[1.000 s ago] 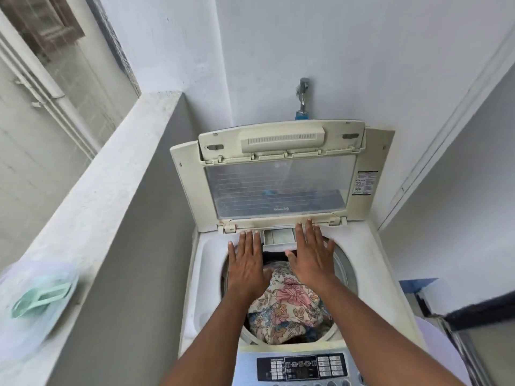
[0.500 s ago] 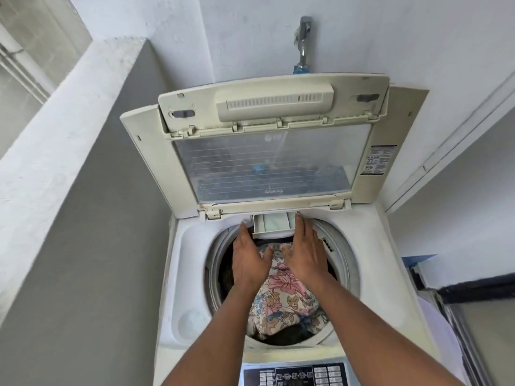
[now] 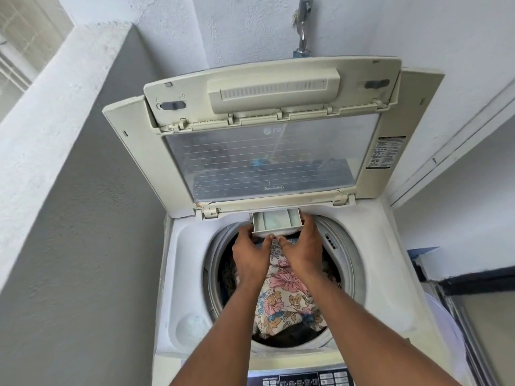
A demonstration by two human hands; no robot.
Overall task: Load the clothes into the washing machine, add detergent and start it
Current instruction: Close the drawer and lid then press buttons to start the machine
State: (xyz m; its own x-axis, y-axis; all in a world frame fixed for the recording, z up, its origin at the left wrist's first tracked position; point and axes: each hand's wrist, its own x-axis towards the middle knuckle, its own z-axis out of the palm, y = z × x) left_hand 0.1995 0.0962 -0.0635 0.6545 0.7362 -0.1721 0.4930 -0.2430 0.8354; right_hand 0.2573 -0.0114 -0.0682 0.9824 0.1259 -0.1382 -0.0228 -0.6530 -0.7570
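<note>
A white top-loading washing machine (image 3: 184, 263) stands in front of me with its folded lid (image 3: 267, 151) raised. Floral clothes (image 3: 281, 296) and darker items fill the drum. At the drum's back edge a small white detergent drawer (image 3: 276, 220) sticks out, with pale green powder inside. My left hand (image 3: 249, 253) grips the drawer's left front corner. My right hand (image 3: 302, 247) holds its right side, fingers along the edge. Both forearms reach over the drum.
A grey parapet wall (image 3: 83, 218) runs along the left of the machine. A metal tap (image 3: 302, 26) sits on the white wall behind the lid. The control panel (image 3: 303, 380) is at the bottom edge. A dark-framed door (image 3: 473, 302) is at right.
Both hands moved from lying flat on the clothes to the back of the drum and took hold of the detergent drawer, which now sticks out farther. The camera moved closer.
</note>
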